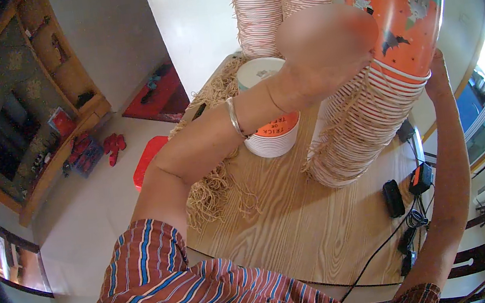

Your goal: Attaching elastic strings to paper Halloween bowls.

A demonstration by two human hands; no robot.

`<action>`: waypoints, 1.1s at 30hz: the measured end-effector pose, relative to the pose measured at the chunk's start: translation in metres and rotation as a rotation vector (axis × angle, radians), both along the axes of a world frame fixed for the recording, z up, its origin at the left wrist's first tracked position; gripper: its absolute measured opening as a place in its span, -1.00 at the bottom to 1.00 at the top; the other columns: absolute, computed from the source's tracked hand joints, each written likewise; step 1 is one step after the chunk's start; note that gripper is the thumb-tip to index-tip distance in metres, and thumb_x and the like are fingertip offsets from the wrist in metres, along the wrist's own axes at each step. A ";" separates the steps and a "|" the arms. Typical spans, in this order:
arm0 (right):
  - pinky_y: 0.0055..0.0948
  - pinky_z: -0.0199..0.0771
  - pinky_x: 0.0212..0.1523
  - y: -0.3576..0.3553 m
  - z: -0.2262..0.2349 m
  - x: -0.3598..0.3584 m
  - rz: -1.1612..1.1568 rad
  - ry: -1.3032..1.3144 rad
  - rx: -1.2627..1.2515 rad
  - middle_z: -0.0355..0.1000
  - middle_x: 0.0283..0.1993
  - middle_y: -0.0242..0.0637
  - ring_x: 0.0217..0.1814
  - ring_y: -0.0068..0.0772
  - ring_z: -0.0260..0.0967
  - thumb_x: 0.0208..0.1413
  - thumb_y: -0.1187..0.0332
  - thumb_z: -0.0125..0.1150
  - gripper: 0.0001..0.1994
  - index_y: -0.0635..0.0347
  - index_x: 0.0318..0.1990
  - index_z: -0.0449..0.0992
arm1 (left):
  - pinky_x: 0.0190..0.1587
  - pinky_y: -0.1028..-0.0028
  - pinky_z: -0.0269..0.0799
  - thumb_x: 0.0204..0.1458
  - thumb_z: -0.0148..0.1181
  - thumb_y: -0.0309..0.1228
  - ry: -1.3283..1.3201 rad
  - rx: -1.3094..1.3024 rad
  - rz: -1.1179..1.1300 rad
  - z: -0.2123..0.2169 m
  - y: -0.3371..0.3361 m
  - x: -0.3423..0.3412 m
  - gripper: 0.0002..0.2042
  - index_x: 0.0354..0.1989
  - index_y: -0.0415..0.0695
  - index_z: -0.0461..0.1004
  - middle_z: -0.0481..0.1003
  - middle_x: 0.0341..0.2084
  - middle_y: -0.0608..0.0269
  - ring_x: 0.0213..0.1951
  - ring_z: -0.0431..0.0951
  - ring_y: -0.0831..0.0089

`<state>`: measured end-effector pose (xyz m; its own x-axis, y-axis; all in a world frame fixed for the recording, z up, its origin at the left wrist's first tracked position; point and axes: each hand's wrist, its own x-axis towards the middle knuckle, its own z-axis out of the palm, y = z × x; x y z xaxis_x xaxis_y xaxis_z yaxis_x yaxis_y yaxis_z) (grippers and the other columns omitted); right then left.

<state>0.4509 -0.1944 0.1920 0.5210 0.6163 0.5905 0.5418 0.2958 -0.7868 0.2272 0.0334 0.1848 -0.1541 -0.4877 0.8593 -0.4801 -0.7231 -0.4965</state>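
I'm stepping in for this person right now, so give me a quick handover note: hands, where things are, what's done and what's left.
Left hand: raised against the top orange paper cup, seemingly gripping it.
Right hand: steadying the far side of the tall cup stack.
A shorter cup stack stands on the wooden table, beside loose straw-like string. Two more tall stacks stand behind.
Done: many cups stacked.
Left: the top cup is not fully seated.
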 end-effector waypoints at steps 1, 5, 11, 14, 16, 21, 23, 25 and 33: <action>-0.43 0.46 -0.01 -0.001 0.001 0.004 -0.020 0.022 -0.021 0.45 0.00 -0.37 -0.02 -0.48 0.42 0.16 0.29 0.08 -0.71 0.15 0.02 0.45 | -0.34 0.39 0.43 -0.24 0.35 -0.55 0.001 0.000 -0.001 0.000 -0.001 0.000 -0.76 -0.33 -0.19 0.51 0.46 -0.35 0.16 -0.35 0.47 0.26; -0.45 0.47 -0.05 -0.005 0.002 0.014 -0.037 -0.005 -0.074 0.47 -0.03 -0.39 -0.07 -0.52 0.43 0.15 0.28 0.12 -0.71 0.17 -0.01 0.47 | -0.36 0.38 0.43 -0.25 0.35 -0.56 -0.013 0.003 -0.027 0.001 -0.003 0.000 -0.76 -0.33 -0.19 0.50 0.46 -0.36 0.15 -0.37 0.47 0.25; -0.46 0.40 -0.01 0.000 0.010 -0.013 -0.187 -0.075 -0.116 0.50 -0.10 -0.36 -0.10 -0.55 0.42 0.20 0.33 0.01 -0.74 0.24 -0.05 0.51 | -0.36 0.38 0.43 -0.26 0.36 -0.56 -0.006 -0.009 -0.016 -0.001 -0.001 0.000 -0.75 -0.33 -0.19 0.49 0.46 -0.36 0.15 -0.37 0.47 0.24; -0.47 0.39 -0.02 -0.002 0.008 -0.016 -0.183 -0.118 -0.119 0.50 -0.09 -0.36 -0.10 -0.55 0.41 0.20 0.33 0.00 -0.74 0.23 -0.05 0.51 | -0.35 0.38 0.42 -0.26 0.36 -0.55 0.009 -0.016 -0.019 -0.002 -0.002 -0.001 -0.74 -0.32 -0.19 0.49 0.46 -0.35 0.15 -0.36 0.47 0.24; -0.47 0.39 -0.03 -0.004 0.009 -0.008 -0.200 -0.108 -0.140 0.50 -0.09 -0.36 -0.10 -0.55 0.40 0.20 0.33 0.00 -0.74 0.24 -0.06 0.51 | -0.34 0.37 0.42 -0.26 0.36 -0.55 0.019 -0.021 -0.015 -0.002 -0.002 -0.001 -0.74 -0.32 -0.19 0.49 0.46 -0.34 0.16 -0.35 0.47 0.24; -0.46 0.38 -0.04 0.001 -0.002 -0.013 -0.157 -0.078 -0.055 0.49 -0.09 -0.36 -0.10 -0.55 0.39 0.21 0.32 0.00 -0.74 0.25 -0.07 0.51 | -0.29 0.34 0.42 -0.21 0.32 -0.55 0.079 -0.020 -0.007 -0.006 0.000 -0.007 -0.74 -0.26 -0.20 0.50 0.46 -0.31 0.14 -0.31 0.47 0.22; -0.46 0.37 -0.03 0.000 -0.003 -0.019 -0.161 -0.089 -0.031 0.49 -0.10 -0.36 -0.10 -0.55 0.38 0.21 0.32 0.01 -0.74 0.25 -0.07 0.51 | -0.27 0.33 0.43 -0.20 0.31 -0.55 0.081 -0.027 0.008 -0.007 0.000 -0.009 -0.73 -0.24 -0.19 0.50 0.47 -0.29 0.14 -0.30 0.48 0.21; -0.46 0.36 -0.01 0.003 -0.003 -0.015 -0.196 -0.064 -0.087 0.49 -0.10 -0.36 -0.09 -0.56 0.37 0.21 0.32 0.01 -0.73 0.25 -0.05 0.50 | -0.25 0.32 0.43 -0.19 0.29 -0.55 0.081 -0.034 0.019 -0.011 -0.001 -0.012 -0.72 -0.22 -0.19 0.50 0.47 -0.27 0.13 -0.28 0.49 0.20; -0.47 0.33 -0.03 -0.032 -0.035 -0.010 -0.567 -0.095 -0.022 0.47 -0.10 -0.29 -0.08 -0.50 0.38 0.17 0.40 -0.02 -0.72 0.25 -0.01 0.47 | -0.17 0.23 0.43 -0.19 0.21 -0.55 0.244 0.095 -0.003 -0.066 -0.003 -0.052 -0.71 -0.21 -0.25 0.46 0.44 -0.20 0.11 -0.19 0.48 0.17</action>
